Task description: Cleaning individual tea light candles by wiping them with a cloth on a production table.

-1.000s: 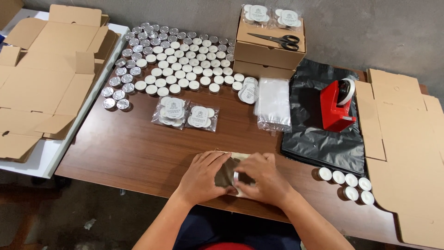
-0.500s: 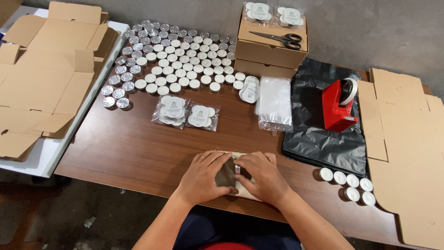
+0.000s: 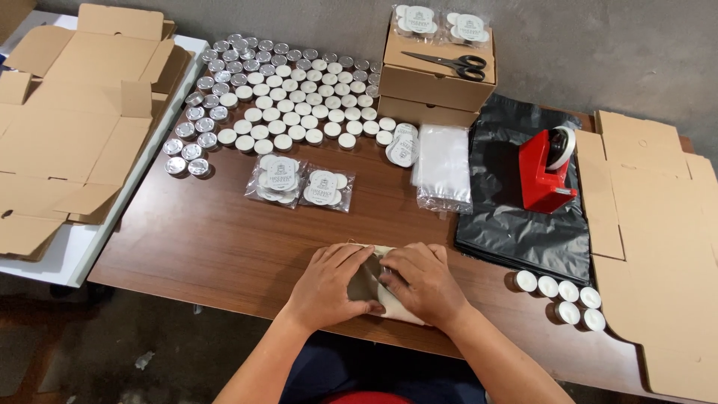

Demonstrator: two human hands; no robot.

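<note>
A small pale packet [image 3: 395,305] is pressed flat at the near edge of the table [image 3: 224,239], both grips clamped on it; compared with a second ago, the left hand [image 3: 333,284] and right hand [image 3: 426,280] have barely shifted, so the pressing is judged unfinished.

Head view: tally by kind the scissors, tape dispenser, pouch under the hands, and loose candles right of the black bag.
Scissors: 1
Tape dispenser: 1
Pouch: 1
Candles by black bag: 6
Total: 9
</note>
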